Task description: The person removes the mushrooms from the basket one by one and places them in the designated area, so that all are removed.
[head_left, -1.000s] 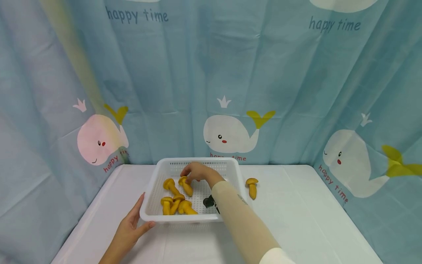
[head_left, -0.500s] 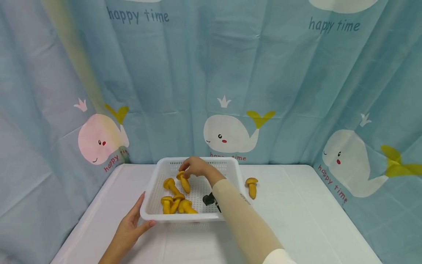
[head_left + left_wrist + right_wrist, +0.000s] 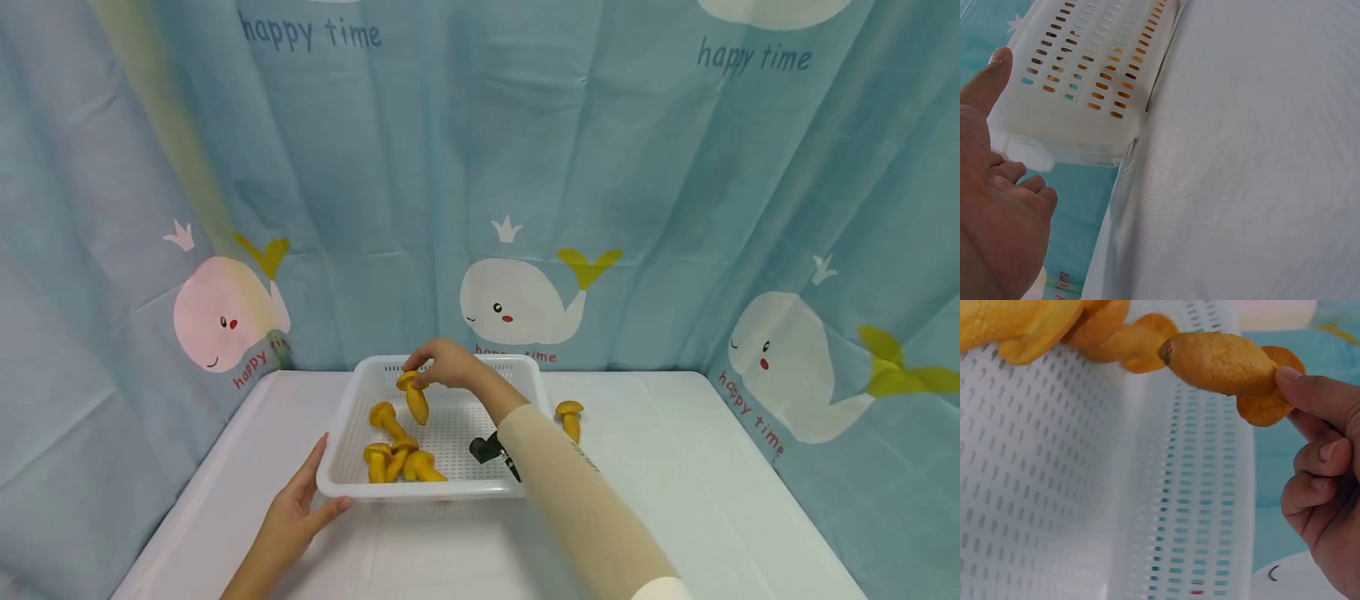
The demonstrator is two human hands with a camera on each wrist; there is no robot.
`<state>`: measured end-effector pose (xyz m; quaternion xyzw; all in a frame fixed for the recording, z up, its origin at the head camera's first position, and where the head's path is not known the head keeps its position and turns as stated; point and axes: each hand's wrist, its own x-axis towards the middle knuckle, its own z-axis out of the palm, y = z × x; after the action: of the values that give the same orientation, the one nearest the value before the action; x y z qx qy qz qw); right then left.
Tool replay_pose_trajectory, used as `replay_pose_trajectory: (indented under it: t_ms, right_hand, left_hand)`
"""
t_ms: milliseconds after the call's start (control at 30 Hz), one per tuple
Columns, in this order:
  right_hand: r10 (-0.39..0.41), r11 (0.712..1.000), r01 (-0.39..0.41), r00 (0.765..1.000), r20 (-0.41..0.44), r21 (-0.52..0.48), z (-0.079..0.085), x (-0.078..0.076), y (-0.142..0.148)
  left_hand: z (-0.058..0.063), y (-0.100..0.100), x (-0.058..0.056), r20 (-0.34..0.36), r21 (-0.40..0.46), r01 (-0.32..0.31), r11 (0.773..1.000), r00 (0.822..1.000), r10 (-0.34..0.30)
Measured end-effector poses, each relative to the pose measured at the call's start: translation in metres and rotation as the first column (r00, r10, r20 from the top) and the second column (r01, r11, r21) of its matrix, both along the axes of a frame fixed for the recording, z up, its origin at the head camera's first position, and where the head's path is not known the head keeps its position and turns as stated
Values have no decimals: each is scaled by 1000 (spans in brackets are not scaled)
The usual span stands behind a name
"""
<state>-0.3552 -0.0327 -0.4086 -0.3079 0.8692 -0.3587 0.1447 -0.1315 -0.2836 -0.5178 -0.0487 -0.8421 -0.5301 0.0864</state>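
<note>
Pinching the mushroom point(image 3: 417, 403) by its cap, my right hand point(image 3: 448, 365) needs only light pressure, while my spread left hand point(image 3: 291, 518) perhaps steadies the white basket point(image 3: 397, 492).

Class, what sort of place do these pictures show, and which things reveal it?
Probably a small tabletop recording or practice corner indoors: a whale-print curtain screens the back and sides of a white-covered table, where a white basket holds yellow mushroom-shaped pieces.
</note>
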Motion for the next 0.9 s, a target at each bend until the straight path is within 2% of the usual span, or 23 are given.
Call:
replay_pose_trajectory:
  t_ms: [200, 367, 633, 900]
  right_hand:
    - [24, 999, -24, 999, -22, -34, 16, 10, 12]
    - [44, 998, -49, 993, -109, -50, 25, 16, 24]
    - [3, 997, -16, 985, -175, -72, 41, 36, 46]
    - [-23, 993, -3, 976, -216, -117, 46, 49, 70]
  left_hand:
    - [-1, 1, -1, 7, 7, -5, 1000, 1000, 5]
    - [1, 2, 0, 32, 5, -17, 1000, 999, 17]
    - [1, 2, 1, 64, 5, -30, 1000, 998, 30]
    - [1, 2, 0, 74, -9, -37, 999, 997, 37]
